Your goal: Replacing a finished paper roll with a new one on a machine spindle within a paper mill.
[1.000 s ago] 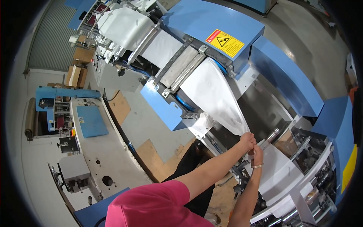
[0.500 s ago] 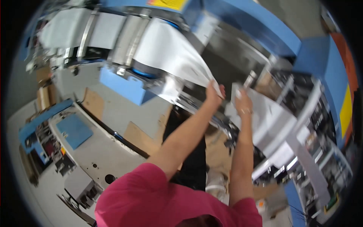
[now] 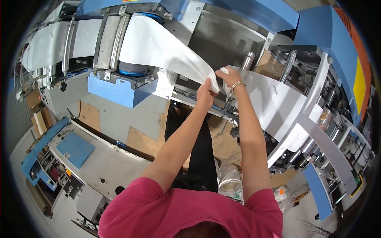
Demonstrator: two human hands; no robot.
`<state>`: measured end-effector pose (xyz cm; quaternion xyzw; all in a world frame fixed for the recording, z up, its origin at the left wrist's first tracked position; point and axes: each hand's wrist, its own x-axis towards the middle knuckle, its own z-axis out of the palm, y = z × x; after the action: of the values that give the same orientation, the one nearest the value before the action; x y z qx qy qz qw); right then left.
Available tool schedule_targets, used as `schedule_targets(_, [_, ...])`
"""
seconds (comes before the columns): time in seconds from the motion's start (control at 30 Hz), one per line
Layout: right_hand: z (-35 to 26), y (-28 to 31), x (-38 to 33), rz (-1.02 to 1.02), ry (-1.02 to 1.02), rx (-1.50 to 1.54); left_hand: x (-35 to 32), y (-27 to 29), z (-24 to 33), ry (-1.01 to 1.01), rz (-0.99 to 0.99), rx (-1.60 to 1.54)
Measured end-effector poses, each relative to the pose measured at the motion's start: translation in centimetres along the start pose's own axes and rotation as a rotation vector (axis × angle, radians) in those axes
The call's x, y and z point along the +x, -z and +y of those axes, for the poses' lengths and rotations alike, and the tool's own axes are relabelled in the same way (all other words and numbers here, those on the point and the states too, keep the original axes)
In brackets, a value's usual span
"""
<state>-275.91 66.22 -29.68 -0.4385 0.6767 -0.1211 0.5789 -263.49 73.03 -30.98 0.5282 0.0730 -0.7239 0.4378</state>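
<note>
A long white sheet comes off a roller on the left of the machine and narrows to a bunched end. My left hand is closed on that end, thumb on top. Close by on the right, my right hand, with a bangle at the wrist, pinches the gathered end of a second white sheet. This second sheet fans out to the right and bears a small dark printed mark. The two bunched ends are near each other; whether they touch is not clear. A metal shaft sticks up just beyond my right hand.
Metal rollers and a blue housing stand at the left. A curved pale frame rises on the right. White buckets sit by my legs. A grey machine table is at the lower left.
Both hands have come closer together, shifting left and a little upward in the picture with the sheet ends still in them. The whole view has shifted and become sharper.
</note>
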Motion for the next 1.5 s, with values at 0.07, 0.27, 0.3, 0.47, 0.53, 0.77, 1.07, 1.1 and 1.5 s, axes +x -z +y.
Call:
schedule_targets(0.07, [-0.2, 0.1, 0.1, -0.034, -0.030, 0.158, -0.4, 0.7, 0.3, 0.031, 0.016, -0.036])
schedule_targets(0.27, [-1.9, -1.2, -1.0, 0.112, 0.127, -0.062, -0.8, 0.3, 0.1, -0.073, 0.196, 0.245])
schedule_targets(0.3, [-2.3, -1.5, -1.1, 0.108, 0.202, -0.089, -0.8, 0.0, 0.2, -0.090, 0.216, 0.254])
schedule_targets(0.47, [-3.7, -2.8, 0.1, 0.019, 0.202, -0.315, -1.1, -0.1, 0.8, -0.112, 0.205, 0.318])
schedule_targets(0.53, [-3.9, -2.7, 0.9, 0.005, 0.121, -0.303, -0.7, 0.9, 0.3, -0.107, 0.147, 0.316])
schedule_targets(0.77, [-0.8, -1.5, 3.1, 0.275, 0.021, 0.026, -1.7, 2.3, -0.6, -0.020, 0.072, 0.172])
schedule_targets(1.07, [0.8, 0.8, 1.7, -0.040, -0.030, 0.176, -1.8, 4.4, -0.8, 0.036, 0.041, 0.084])
schedule_targets(1.1, [2.4, 1.0, 2.4, 0.032, -0.029, 0.336, -1.9, 4.2, -0.9, 0.050, 0.030, 0.087])
schedule_targets(1.5, [0.1, 2.2, -1.7, -0.314, 0.032, 0.057, -2.3, 4.7, -0.7, 0.050, 0.067, 0.096])
